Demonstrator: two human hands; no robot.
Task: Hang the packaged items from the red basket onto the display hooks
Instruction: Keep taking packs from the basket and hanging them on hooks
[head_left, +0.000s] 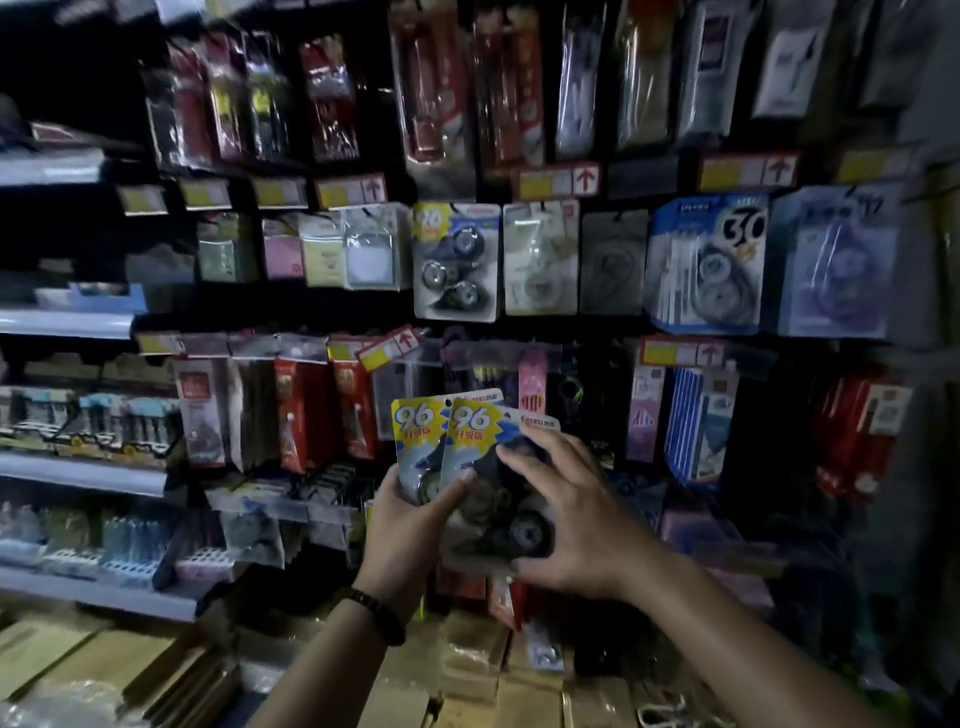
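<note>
display wall (358, 312): beyond the fingertips; hung pack (456, 262) of the same "96" kind above them
right hand (566, 514): fingers spread, curled over the front of the held packs (467, 431)
left hand (405, 525): thumb pinches them from below
step: separating one pack, probably
next: raise its hang hole to that upper hook

Lower halves of the two 96 packs (467, 431) are covered by the left hand (410, 519) and right hand (576, 514). Print on the price tags (558, 182) can't be read, way too smeared. The top-row packets (431, 93) are blurred and clipped by the upper edge. The upper left of the frame is swallowed by darkness, and both forearms (753, 660) are cut off at the bottom edge.
</note>
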